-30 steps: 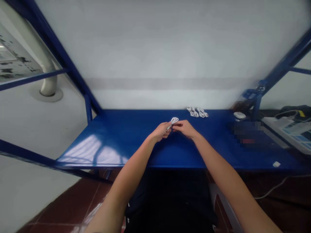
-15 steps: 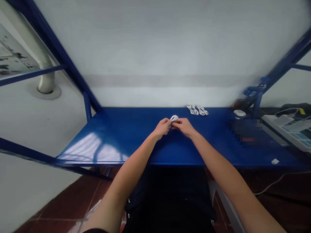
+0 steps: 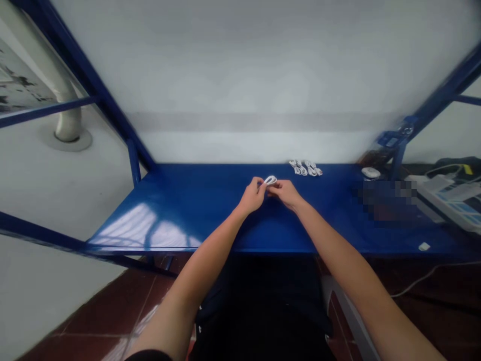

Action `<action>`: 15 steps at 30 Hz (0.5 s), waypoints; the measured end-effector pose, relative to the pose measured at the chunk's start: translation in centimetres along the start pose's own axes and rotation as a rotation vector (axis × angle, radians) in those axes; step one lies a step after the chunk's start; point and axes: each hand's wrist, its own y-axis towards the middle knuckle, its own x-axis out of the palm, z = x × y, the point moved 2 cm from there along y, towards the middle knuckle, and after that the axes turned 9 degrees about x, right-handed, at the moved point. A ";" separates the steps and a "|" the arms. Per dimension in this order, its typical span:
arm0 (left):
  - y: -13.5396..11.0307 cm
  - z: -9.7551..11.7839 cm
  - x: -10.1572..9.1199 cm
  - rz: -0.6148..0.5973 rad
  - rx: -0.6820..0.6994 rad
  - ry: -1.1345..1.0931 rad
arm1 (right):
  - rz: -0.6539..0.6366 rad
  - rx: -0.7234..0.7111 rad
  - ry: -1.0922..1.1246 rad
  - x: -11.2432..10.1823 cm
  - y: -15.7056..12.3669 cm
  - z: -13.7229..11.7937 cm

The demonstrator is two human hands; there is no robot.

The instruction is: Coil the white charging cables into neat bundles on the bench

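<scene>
A looped white cable [image 3: 270,180] is held between my two hands, above the middle of the blue table [image 3: 195,200]. My left hand [image 3: 253,194] is closed, pinching the bundle from its left side. On the other side, my right hand [image 3: 284,192] has its fingers closed on the cable too; its fingertips partly hide it. Behind my right hand, several white cable bundles [image 3: 305,168] lie together at the table's back edge.
At the right stand a white rounded object [image 3: 370,173] and a blurred-out dark item. A small white piece [image 3: 424,246] lies near the front right edge. Farther right is a white tray [image 3: 460,198] with boxes. Blue frame posts [image 3: 134,159] rise at both ends.
My left hand's fingers have shifted on the cable, with the index finger and thumb now more raised. The right hand stays nearly in place. The view has tilted slightly.
</scene>
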 end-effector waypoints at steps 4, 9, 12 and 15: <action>0.0 -0.1 0.0 0.007 0.009 0.071 | 0.023 -0.010 -0.019 0.1 0.1 0.1; 0.1 -0.2 -0.2 0.006 -0.001 0.158 | 0.078 -0.036 -0.049 0.3 0.1 0.3; 0.1 -0.1 -0.3 -0.005 -0.011 0.217 | 0.125 -0.063 -0.065 0.5 0.1 0.4; 0.1 0.0 -0.4 -0.023 -0.023 0.266 | 0.168 -0.069 -0.071 0.7 0.2 0.7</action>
